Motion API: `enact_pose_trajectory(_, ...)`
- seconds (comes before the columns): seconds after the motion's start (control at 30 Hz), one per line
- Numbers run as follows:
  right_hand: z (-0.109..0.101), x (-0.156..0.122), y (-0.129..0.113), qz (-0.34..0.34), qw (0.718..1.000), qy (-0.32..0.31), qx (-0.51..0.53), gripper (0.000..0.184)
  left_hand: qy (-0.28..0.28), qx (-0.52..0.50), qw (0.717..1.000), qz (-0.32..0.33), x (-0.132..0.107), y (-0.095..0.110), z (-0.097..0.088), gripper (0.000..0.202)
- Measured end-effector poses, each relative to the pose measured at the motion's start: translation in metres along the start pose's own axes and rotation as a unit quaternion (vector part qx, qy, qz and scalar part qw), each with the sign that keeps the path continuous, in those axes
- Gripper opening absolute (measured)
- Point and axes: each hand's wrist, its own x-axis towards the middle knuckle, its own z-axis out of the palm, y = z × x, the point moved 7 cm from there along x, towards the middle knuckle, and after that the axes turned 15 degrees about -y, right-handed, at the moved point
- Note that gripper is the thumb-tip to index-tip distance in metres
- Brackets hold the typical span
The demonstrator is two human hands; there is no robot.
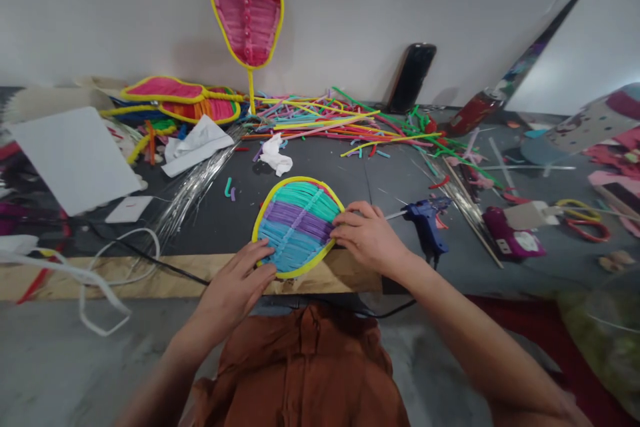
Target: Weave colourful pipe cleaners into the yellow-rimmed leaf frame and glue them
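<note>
A leaf-shaped pipe-cleaner piece [299, 225] lies at the table's front edge, filled with teal, purple and blue rows inside a yellow rim. A pale blue twisted strand runs along its middle. My left hand [240, 280] holds its lower left edge, fingertips resting on the blue rows. On the right side, my right hand [369, 237] grips the rim beside the purple rows, its thumb mostly hidden. Just right of that hand lies a blue glue gun [426, 223]. A finished-looking pink and red leaf [247, 13] with a yellow rim stands upright against the wall.
Loose pipe cleaners [330, 121] lie in a heap along the back. A phone [413, 77] leans on the wall near a red can [475, 112]. At left are white card [77, 160], silvery strands [197, 180] and a white cable [105, 287]. Scissors [587, 220] lie at right.
</note>
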Motion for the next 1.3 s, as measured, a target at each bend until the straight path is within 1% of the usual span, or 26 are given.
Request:
enact_pose_trajectory(0.07, -0.012, -0.003, 0.006, -0.009, 0.999, 0.007, 0.039, 0.024, 0.008, -0.002, 1.0, 0.003, 0.001, 0.001, -0.001, 0.017)
enact_pose_trajectory(0.13, -0.029, -0.006, 0.018, 0.014, 0.996, 0.045, 0.078, 0.03, 0.02, -0.001, 1.0, 0.005, 0.001, 0.001, -0.001, 0.018)
enact_pose_trajectory(0.2, -0.044, -0.005, 0.029, 0.059, 0.989, 0.085, 0.106, 0.028, 0.032, -0.001, 0.999, 0.003, 0.0, 0.001, -0.001, 0.018)
enact_pose_trajectory(0.23, -0.049, -0.002, 0.033, 0.076, 0.986, 0.095, 0.114, 0.026, 0.036, -0.001, 0.999, 0.001, 0.0, 0.0, 0.0, 0.018)
enact_pose_trajectory(0.3, -0.052, 0.014, 0.032, 0.086, 0.985, 0.092, 0.118, 0.025, 0.039, -0.002, 0.999, -0.003, -0.001, 0.0, 0.002, 0.018)
enact_pose_trajectory(0.37, -0.049, 0.041, 0.025, 0.066, 0.989, 0.076, 0.108, 0.026, 0.042, -0.001, 0.999, -0.005, -0.003, 0.001, 0.003, 0.017)
enact_pose_trajectory(0.47, -0.036, 0.092, 0.01, 0.043, 0.997, 0.032, 0.061, 0.032, 0.05, 0.002, 0.999, -0.008, -0.004, 0.002, 0.004, 0.016)
enact_pose_trajectory(0.57, -0.021, 0.142, 0.0, 0.048, 0.999, -0.001, 0.01, 0.045, 0.057, -0.002, 0.998, -0.008, -0.005, 0.003, 0.003, 0.015)
enact_pose_trajectory(0.63, -0.012, 0.169, -0.004, 0.05, 0.999, -0.012, -0.015, 0.056, 0.063, -0.01, 0.998, -0.002, -0.006, 0.004, 0.002, 0.014)
enact_pose_trajectory(0.67, -0.008, 0.18, -0.005, 0.053, 0.998, -0.019, -0.027, 0.058, 0.067, -0.014, 0.998, 0.0, -0.007, 0.004, 0.002, 0.013)
enact_pose_trajectory(0.7, -0.003, 0.188, -0.005, 0.058, 0.997, -0.027, -0.038, 0.055, 0.067, -0.018, 0.998, 0.0, -0.007, 0.004, 0.003, 0.012)
enact_pose_trajectory(0.8, 0.003, 0.203, 0.0, 0.08, 0.994, -0.04, -0.068, 0.036, 0.062, -0.02, 0.998, -0.002, -0.007, 0.003, 0.006, 0.01)
enact_pose_trajectory(0.87, -0.001, 0.204, 0.007, 0.097, 0.991, -0.028, -0.085, 0.03, 0.06, -0.017, 0.998, -0.001, -0.007, 0.003, 0.007, 0.01)
enact_pose_trajectory(1.0, -0.024, 0.186, 0.029, 0.135, 0.984, 0.012, -0.112, 0.029, 0.069, -0.01, 0.998, 0.002, -0.007, 0.004, 0.007, 0.011)
enact_pose_trajectory(1.13, -0.047, 0.15, 0.057, 0.187, 0.973, 0.031, -0.129, 0.028, 0.062, 0.001, 0.998, -0.004, -0.006, 0.003, 0.008, 0.012)
enact_pose_trajectory(1.3, -0.062, 0.095, 0.086, 0.279, 0.95, 0.06, -0.129, 0.032, 0.041, 0.018, 0.999, 0.003, -0.004, 0.005, 0.006, 0.015)
